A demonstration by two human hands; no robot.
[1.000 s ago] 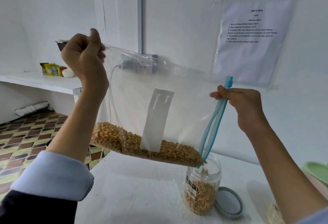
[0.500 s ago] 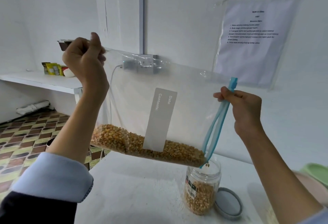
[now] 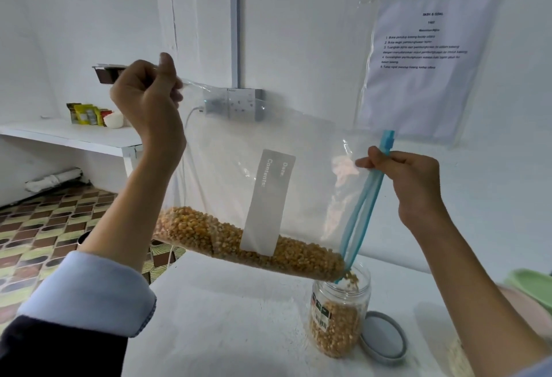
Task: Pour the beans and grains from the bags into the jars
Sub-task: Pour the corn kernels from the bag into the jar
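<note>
Since a second ago, kernels slid lower-right; bag [image 3: 268, 173] slants toward jar [image 3: 340, 311]. Left hand [image 3: 146, 101] pinches upper-left corner, right hand [image 3: 409, 182] fingers grip zipper [image 3: 363, 212] over jar.
</note>
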